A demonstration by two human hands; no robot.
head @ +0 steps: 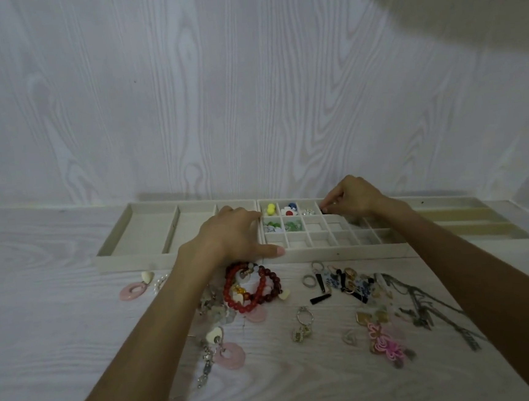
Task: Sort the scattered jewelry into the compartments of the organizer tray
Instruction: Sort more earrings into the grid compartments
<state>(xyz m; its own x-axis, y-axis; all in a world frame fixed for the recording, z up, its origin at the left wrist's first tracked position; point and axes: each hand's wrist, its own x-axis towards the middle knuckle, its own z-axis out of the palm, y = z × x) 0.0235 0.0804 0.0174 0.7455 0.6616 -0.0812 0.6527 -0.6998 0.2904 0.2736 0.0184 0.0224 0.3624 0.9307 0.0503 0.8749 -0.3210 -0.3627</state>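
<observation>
A cream organizer tray (341,252) with many small square compartments stands at the back of the table. Its far-left cells hold a yellow piece (270,209), a red-and-white flower piece (288,211), a silver piece (308,211) and green pieces (292,225). My right hand (354,200) pinches a small black piece (323,210) over a back-row cell. My left hand (237,233) rests with straight fingers on the tray's left edge. Red bead bracelets (251,286), pink ring earrings (132,291), black bar earrings (321,298) and a pink knot charm (386,341) lie scattered in front.
A second cream tray (138,233) with wide compartments adjoins on the left. A third tray (470,224) with long tan slots lies to the right. Chains (432,307), rings (308,281) and a keyring charm (303,325) lie on the white wood-grain table. A wall rises behind.
</observation>
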